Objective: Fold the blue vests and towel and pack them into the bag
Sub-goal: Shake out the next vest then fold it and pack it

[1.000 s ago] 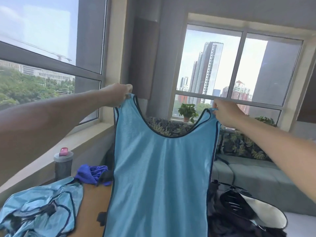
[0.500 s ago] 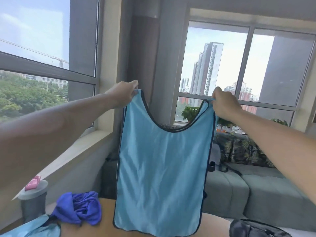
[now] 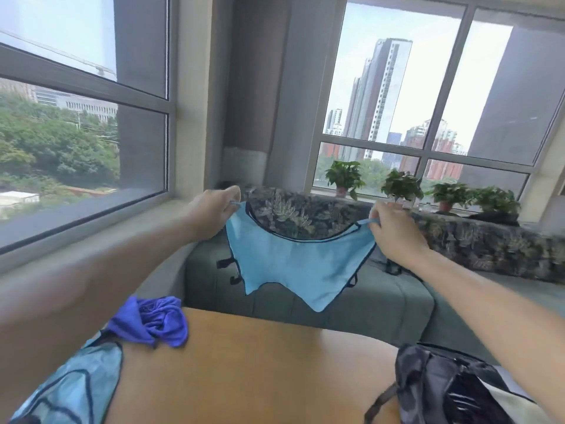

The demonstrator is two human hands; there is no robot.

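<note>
Between the hands, a light-blue dark-trimmed fabric vest (image 3: 293,267) hangs, blurred; left hand (image 3: 211,209) and right hand (image 3: 394,234) each pinch a shoulder strap.

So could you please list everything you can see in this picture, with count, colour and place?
held vest: one, light blue with dark trim, in the air beyond the table's far edge, a shoulder strap in each hand
second vest: one, light blue, crumpled at the table's near left
towel: one, deep blue, bunched on the table's left
bag: one, dark grey, on the table's right
table: one, tan wood, foreground
sofa: one, grey-green with leaf-print back cushions, behind the table
potted plants: at least four, green, on the right window sill
left hand: grips the left strap
right hand: grips the right strap
</note>
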